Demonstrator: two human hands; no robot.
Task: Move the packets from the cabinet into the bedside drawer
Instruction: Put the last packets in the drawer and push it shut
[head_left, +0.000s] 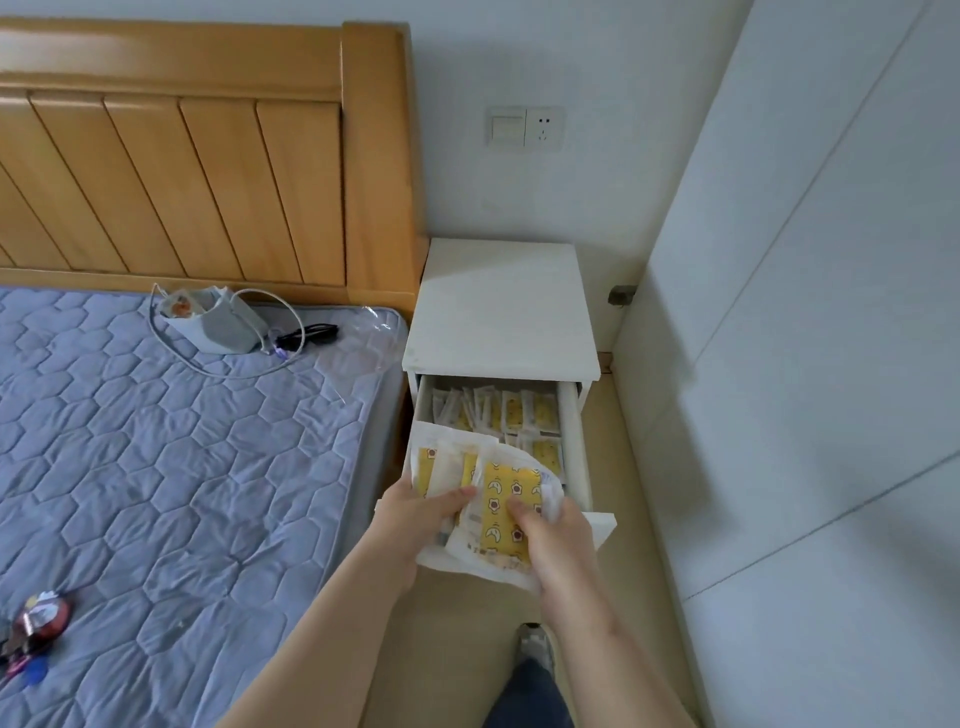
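The white bedside table (501, 306) stands between the bed and the wall, its top drawer (581, 441) pulled out. Several yellow-and-white packets (514, 413) lie inside the drawer toward the back. Over the drawer's front I hold a bundle of the same packets (498, 499), yellow with small printed figures and white edges. My left hand (415, 512) grips the bundle from the left, fingers curled over its top. My right hand (550, 530) grips it from the right, thumb on the yellow face. The drawer's front panel is mostly hidden behind the bundle and my hands.
A bed with a blue-grey quilted mattress (171, 467) and a wooden headboard (208, 156) fills the left. On the mattress lie a white paper bag (213, 322), a black cable (306, 332) and a small toy (39, 621). White cabinet doors (805, 364) line the right. My shoe (535, 644) is on the floor.
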